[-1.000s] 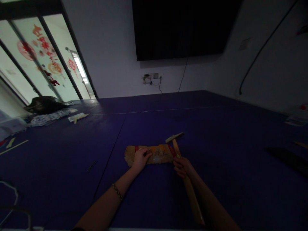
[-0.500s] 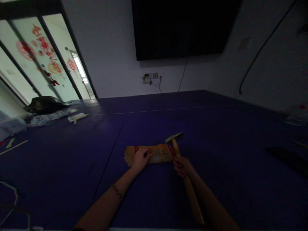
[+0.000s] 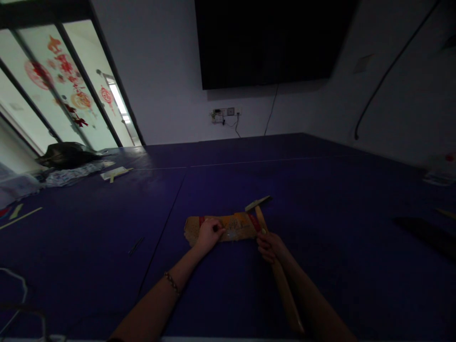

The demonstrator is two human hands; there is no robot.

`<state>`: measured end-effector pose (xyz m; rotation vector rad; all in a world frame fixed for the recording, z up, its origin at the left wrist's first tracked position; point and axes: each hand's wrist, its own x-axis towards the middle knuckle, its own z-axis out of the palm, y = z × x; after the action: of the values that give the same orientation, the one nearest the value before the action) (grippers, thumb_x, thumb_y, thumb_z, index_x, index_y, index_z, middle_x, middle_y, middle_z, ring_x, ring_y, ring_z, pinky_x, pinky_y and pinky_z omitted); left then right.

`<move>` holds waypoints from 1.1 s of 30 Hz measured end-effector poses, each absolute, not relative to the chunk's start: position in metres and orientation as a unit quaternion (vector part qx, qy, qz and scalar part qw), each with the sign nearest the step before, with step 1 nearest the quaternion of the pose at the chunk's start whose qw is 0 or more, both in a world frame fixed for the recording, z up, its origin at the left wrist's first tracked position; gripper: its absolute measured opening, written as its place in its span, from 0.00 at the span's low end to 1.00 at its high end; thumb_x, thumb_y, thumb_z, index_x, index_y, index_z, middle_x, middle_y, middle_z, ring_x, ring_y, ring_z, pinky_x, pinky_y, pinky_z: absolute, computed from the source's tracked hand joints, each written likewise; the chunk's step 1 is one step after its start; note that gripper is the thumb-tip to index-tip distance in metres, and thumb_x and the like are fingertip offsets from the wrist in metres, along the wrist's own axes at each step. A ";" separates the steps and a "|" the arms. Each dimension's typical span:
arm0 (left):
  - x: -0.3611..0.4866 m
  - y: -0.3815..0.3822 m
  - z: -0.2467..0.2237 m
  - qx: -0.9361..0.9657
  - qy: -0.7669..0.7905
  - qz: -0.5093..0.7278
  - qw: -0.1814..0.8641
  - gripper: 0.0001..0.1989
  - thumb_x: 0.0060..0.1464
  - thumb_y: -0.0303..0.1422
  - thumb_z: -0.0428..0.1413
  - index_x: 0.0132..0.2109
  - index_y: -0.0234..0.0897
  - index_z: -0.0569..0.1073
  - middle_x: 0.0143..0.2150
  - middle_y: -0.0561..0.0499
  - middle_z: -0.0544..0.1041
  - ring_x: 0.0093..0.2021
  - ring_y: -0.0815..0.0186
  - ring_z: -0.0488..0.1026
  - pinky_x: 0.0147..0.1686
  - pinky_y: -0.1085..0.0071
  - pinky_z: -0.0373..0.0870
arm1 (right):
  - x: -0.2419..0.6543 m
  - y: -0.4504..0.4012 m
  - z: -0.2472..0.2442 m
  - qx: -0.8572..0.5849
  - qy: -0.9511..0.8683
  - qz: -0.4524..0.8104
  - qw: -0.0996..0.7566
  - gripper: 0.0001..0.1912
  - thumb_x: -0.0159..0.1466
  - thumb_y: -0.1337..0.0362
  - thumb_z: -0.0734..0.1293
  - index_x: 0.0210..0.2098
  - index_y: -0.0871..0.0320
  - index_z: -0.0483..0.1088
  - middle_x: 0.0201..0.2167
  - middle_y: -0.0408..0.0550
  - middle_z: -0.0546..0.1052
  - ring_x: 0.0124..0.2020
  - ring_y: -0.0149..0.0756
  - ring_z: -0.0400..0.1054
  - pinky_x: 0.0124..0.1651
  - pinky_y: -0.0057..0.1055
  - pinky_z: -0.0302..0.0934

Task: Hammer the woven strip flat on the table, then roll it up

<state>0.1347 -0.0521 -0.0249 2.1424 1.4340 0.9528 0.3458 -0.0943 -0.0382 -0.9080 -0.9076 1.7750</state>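
On the purple tabletop [image 3: 213, 289] lies a torn piece of brown cardboard [image 3: 242, 228] with red bands and dark writing. My left hand [image 3: 211, 231] rests on its left half, fingers curled and thumb meeting fingertip in a pinch. Whatever is in that pinch, if anything, is too small and dark to make out. A hammer [image 3: 285, 289] with a long wooden handle lies along the cardboard's right end, its head [image 3: 258, 203] just beyond the far edge. Around the handle, partway below the head, my right hand [image 3: 270, 247] is closed.
Small thin dark pieces [image 3: 136, 245] lie left of the cardboard. At the far left are a black bag [image 3: 67, 154], wrapped plastic and thin yellow strips [image 3: 21, 218]. A dark flat object [image 3: 423, 232] lies at right, and a white cable [image 3: 23, 285] at lower left.
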 end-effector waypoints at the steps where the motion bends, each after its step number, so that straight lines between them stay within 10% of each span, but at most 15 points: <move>1: 0.135 -0.051 -0.025 0.763 0.512 0.340 0.201 0.07 0.42 0.26 0.57 0.21 0.34 0.67 0.24 0.54 0.70 0.30 0.67 0.67 0.33 0.72 0.62 | 0.345 -0.094 -0.038 -0.371 -0.369 0.719 0.458 0.22 0.44 0.54 0.68 0.15 0.55 0.48 0.07 0.29 0.52 0.04 0.18 0.41 0.04 0.19 0.43; 33: 0.137 -0.047 -0.031 0.758 0.498 0.360 0.220 0.06 0.37 0.25 0.61 0.19 0.34 0.71 0.24 0.53 0.72 0.30 0.68 0.68 0.34 0.72 0.64 | 0.264 -0.152 0.038 -0.572 -0.461 0.580 0.352 0.09 0.47 0.61 0.59 0.17 0.55 0.52 0.06 0.29 0.53 0.04 0.20 0.43 0.05 0.20 0.40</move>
<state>0.1374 -0.0465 -0.0308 2.0960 1.3783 0.9956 0.2640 -0.1524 0.0380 -1.4794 -1.1934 1.5002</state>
